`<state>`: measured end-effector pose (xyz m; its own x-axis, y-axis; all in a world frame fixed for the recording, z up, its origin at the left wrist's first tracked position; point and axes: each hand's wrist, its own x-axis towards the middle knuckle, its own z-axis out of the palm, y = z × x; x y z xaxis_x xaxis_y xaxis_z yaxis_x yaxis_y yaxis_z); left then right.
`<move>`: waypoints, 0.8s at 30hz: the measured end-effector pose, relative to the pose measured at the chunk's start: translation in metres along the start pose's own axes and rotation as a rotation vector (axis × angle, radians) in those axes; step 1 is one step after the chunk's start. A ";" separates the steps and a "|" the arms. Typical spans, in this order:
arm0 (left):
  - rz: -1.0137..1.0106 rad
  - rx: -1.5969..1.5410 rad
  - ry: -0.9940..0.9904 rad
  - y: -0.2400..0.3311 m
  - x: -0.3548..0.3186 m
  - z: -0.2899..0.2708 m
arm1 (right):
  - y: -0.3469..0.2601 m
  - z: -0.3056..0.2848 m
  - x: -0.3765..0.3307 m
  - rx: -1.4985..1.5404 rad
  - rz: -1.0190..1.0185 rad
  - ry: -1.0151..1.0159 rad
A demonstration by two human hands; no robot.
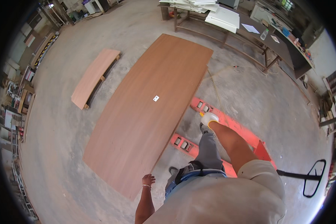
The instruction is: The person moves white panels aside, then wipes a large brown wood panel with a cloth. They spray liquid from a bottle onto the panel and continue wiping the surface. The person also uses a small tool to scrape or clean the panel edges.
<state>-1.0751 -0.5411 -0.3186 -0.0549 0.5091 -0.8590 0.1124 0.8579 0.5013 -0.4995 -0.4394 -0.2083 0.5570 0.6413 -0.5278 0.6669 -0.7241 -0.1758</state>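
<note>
A large stack-like sheet of brown wood-grain board point(138, 108) with curved long sides lies before me, a small white label point(156, 98) on its top. My bare left hand point(148, 180), a pale band round its wrist, is beside the board's near right edge, with loosely bent fingers and nothing visible in it. Whether it touches the edge I cannot tell. My right hand point(210, 118) wears a white glove with yellow at the cuff and tip. It is held out to the right of the board, above a red pallet truck point(231, 125); its fingers are not clear.
The truck's forks point toward the board, and its black handle point(315, 177) stands at right. A narrow wood panel point(97, 76) rests on battens at left. A dark workbench point(276, 46) at the back right carries white sheets point(223, 18) and a bottle point(264, 34). A cable crosses the floor.
</note>
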 end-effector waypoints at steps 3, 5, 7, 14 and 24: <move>0.080 0.072 -0.002 0.023 0.015 0.071 | 0.017 0.002 0.049 -0.044 -0.051 -0.083; 0.044 0.010 0.059 0.024 0.027 0.094 | 0.013 -0.003 0.085 -0.005 -0.094 -0.187; -0.132 -0.207 0.027 0.026 0.043 0.101 | -0.008 -0.008 0.130 -0.059 -0.206 -0.296; 0.360 0.632 0.027 -0.026 -0.013 0.271 | -0.046 -0.016 0.207 -0.205 -0.361 -0.448; -0.046 0.191 0.257 -0.006 -0.055 0.355 | -0.196 -0.052 0.325 -0.115 -0.369 -0.319</move>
<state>-0.7202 -0.5985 -0.3115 -0.3100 0.4918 -0.8137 0.2867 0.8643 0.4132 -0.4237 -0.0763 -0.3021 0.1066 0.7266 -0.6787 0.8511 -0.4196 -0.3155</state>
